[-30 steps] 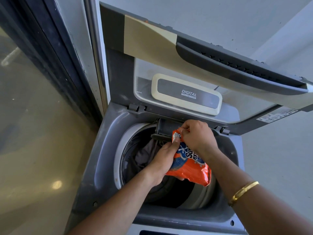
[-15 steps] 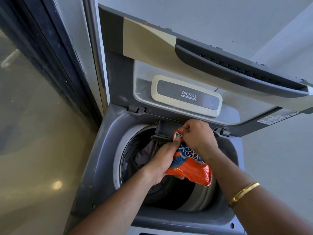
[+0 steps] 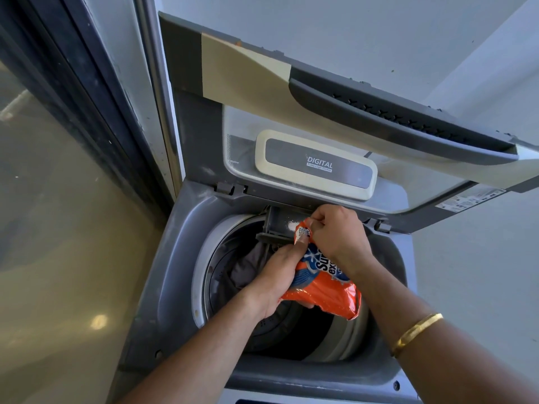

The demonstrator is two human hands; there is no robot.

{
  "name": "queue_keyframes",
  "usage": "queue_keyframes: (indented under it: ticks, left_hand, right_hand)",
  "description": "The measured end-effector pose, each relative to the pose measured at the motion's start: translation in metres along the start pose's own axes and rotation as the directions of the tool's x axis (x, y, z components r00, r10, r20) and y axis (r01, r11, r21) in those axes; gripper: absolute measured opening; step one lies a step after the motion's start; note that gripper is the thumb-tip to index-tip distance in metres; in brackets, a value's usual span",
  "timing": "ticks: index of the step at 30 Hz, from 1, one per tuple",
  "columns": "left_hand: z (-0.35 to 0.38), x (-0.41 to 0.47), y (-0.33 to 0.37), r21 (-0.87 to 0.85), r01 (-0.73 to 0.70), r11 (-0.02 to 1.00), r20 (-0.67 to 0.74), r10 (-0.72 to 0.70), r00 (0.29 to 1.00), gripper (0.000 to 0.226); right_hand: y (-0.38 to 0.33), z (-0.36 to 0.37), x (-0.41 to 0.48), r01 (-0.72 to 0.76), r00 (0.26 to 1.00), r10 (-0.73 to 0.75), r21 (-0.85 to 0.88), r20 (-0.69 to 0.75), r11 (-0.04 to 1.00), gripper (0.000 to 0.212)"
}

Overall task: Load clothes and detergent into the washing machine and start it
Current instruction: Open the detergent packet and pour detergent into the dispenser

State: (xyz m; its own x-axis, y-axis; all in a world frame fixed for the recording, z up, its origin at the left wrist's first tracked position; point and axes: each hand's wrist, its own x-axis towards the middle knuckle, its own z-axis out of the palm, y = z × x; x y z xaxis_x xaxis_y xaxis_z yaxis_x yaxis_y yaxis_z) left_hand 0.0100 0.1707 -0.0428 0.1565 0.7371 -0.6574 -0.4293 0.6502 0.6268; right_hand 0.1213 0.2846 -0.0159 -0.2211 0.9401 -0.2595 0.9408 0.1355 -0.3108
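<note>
An orange detergent packet is tilted over the open tub of a grey top-load washing machine. My left hand grips the packet's lower body from the left. My right hand pinches its torn top corner at the pulled-out detergent drawer. A little white powder lies in the drawer. Dark grey clothes sit in the drum, partly hidden by my left hand.
The machine's lid stands raised against the pale wall, with a panel reading DIGITAL. A dark door frame runs down the left side, with a glossy floor beside it.
White powder now shows in the drawer beside the packet's mouth. Both hands and the packet stay almost where they were.
</note>
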Motion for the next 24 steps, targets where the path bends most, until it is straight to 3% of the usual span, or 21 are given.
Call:
queue_keyframes:
  ticks: [24]
  left_hand:
    - [-0.0011,0.0040,0.0018,0.079,-0.004,0.997,-0.048,0.008,0.999,0.051]
  right_hand:
    - [0.0066,0.0014,-0.0070,-0.025,0.999,0.031,0.126,-0.044,0.992,0.015]
